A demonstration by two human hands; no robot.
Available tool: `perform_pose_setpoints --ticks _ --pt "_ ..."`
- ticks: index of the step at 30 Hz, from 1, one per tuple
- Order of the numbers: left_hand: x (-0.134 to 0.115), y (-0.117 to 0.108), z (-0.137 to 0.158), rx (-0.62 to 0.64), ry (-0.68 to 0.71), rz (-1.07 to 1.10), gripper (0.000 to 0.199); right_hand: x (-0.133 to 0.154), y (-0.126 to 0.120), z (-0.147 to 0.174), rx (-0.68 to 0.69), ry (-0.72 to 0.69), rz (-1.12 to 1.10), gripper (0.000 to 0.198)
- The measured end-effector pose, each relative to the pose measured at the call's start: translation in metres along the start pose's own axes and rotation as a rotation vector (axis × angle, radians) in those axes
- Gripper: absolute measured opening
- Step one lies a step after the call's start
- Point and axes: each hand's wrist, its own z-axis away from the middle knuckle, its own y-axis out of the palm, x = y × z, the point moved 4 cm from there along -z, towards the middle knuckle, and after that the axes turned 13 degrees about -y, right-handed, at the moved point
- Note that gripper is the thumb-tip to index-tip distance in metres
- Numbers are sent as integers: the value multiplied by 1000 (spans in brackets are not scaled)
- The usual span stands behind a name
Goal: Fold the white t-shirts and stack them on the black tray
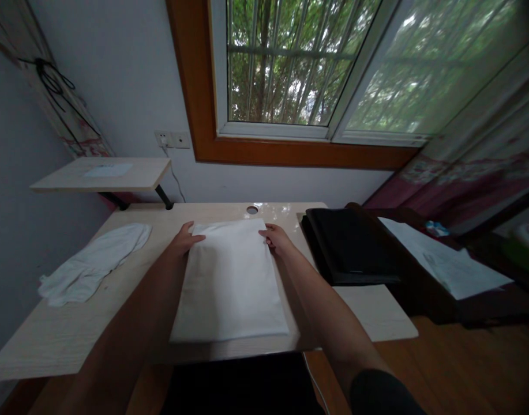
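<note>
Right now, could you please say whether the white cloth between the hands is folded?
Folded, it appears: the white cloth lies as a flat, straight-edged rectangle.

The folded cloth looks smooth and matt; the tabletop looks wooden, with slight gloss.

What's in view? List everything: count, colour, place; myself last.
Sliding window: one, white, ahead
Curtains: two, pale and pink, either side
Cord: one, black, left curtain
Wall sockets: two, white, left of window
Desk: one, pale, under window
Cables: two, white, below sockets and desk
Raised shelf: one, pale, rear left
Paper: one, white, on shelf
Crumpled cloth: one, white, desk's left
Folded cloth: one, white, desk's middle
Flat stack: one, black, desk's right
Loose papers: count unclear, white, on dark furniture
Floor: one, brown, lower right
Left hand: one, bare, folded cloth's left edge
Right hand: one, bare, folded cloth's right edge
Sleeve: one, dark, lower right
</note>
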Motion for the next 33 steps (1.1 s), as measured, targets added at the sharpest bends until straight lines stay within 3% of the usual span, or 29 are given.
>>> perform_pose_setpoints --ticks 4,7,12,16,19,22,27,29,33 --pt "-24 2 -4 -38 67 54 97 16 5 -14 -21 -62 -35 35" --pt "-61 2 0 -37 214 126 88 43 10 -29 -59 -175 -88 40" --pt "-137 -14 46 -141 631 224 90 115 6 -32 -97 -629 -200 51" --pt "-153 -26 88 -172 828 195 99 144 -9 -1 -54 -854 -178 47" --pt "-127 -29 102 -145 886 102 107 133 -25 29 -25 -864 -143 44" --pt "-80 -25 106 -81 884 -97 102 100 -36 57 145 -743 -52 32" --pt "3 -8 119 90 810 -472 60 35 -48 95 349 -458 109 29" --pt "26 -1 129 172 850 -617 34 21 -48 109 481 -453 201 21" --pt "51 4 145 233 949 -705 34 14 -52 129 559 -503 297 13"
